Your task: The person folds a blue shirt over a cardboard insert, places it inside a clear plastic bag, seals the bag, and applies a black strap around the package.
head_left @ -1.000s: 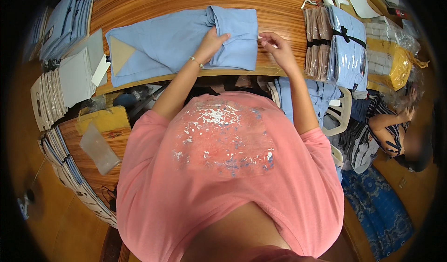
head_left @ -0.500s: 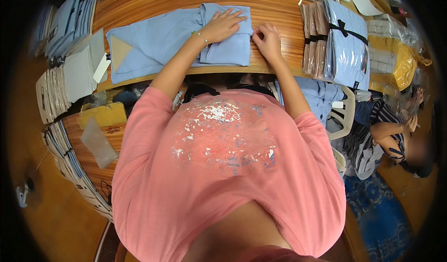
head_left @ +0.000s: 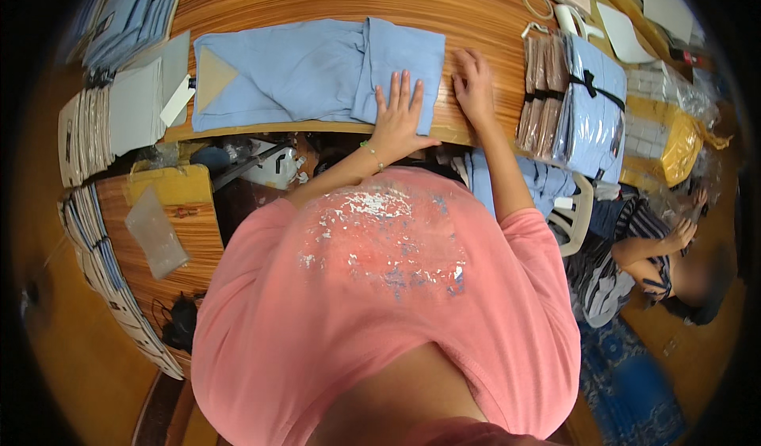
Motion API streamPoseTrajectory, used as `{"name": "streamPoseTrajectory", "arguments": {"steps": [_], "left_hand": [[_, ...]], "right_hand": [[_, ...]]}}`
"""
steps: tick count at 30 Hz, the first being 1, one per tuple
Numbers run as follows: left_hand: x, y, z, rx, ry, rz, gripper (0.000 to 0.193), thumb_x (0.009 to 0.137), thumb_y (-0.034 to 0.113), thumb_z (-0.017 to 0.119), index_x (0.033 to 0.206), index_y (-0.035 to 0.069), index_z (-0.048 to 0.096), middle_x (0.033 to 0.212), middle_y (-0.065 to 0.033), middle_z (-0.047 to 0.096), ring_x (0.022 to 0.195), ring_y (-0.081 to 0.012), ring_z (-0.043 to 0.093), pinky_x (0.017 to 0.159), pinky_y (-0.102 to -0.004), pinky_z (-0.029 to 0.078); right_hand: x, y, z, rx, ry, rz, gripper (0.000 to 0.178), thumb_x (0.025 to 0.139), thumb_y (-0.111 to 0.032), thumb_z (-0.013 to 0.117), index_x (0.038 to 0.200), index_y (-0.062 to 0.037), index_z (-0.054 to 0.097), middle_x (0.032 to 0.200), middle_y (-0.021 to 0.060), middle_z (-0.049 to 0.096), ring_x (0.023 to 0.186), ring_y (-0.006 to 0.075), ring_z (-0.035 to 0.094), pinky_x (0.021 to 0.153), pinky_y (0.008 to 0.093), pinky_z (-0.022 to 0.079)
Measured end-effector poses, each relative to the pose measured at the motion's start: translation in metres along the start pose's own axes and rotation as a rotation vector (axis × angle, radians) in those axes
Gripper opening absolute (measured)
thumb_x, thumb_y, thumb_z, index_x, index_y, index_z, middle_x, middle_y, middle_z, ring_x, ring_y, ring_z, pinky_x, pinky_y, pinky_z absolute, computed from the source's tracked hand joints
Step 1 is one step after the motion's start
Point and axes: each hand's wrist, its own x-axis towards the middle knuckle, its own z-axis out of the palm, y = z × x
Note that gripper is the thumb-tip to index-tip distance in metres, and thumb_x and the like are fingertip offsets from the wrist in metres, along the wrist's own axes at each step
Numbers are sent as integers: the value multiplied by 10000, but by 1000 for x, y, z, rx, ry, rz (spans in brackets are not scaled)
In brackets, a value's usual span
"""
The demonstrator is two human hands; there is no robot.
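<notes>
Since 1 s ago: left hand (head_left: 399, 117) slid from the shirt's (head_left: 317, 69) middle to its folded right end, now flat, fingers spread, pressing it down. Right hand (head_left: 474, 89) let go of the cloth edge, now open, palm down on bare desk (head_left: 317, 2) just beside the shirt. Reads as the fold being smoothed, nothing gripped.

Shirt lies along the desk's near edge. Bundle (head_left: 583, 105) of 2 stacks close right, card stacks (head_left: 119, 113) left. Free room only beyond the shirt.

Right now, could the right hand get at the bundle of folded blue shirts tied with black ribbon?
Probably yes: the right hand rests flat on bare wooden table, and the tied bundle lies just beside it, nothing between.
</notes>
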Motion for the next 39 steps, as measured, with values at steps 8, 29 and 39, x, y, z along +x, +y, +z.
{"name": "streamPoseTrajectory", "arguments": {"steps": [8, 29, 39], "left_hand": [[-13, -12, 4, -126, 51, -97, 697, 847, 272, 522, 1395, -28, 213, 1476, -231, 116, 1378, -372, 77, 1069, -566, 107], [-141, -288, -151, -1174, 834, -794, 356, 866, 102, 530, 1190, -29, 465, 956, -92, 597, 824, -155, 611, 689, -270, 512], [-122, -300, -157, -891, 895, -931, 144, 889, 116, 511, 916, -23, 536, 694, -71, 595, 539, -130, 604, 472, -257, 508]], "right_hand": [[56, -3, 15, -211, -308, -486, 513, 680, 44, 554, 1114, -223, 615, 1268, 91, 484, 1227, 298, 409, 1016, 533, 277], [234, -195, 253, 354, -849, -38, 376, 733, -260, 736, 938, 27, 605, 762, 81, 601, 689, 163, 561, 631, 295, 450], [262, -241, 251, 486, -1072, 375, 195, 801, -242, 664, 850, -53, 668, 750, 7, 623, 687, 88, 535, 630, 235, 412]]}}
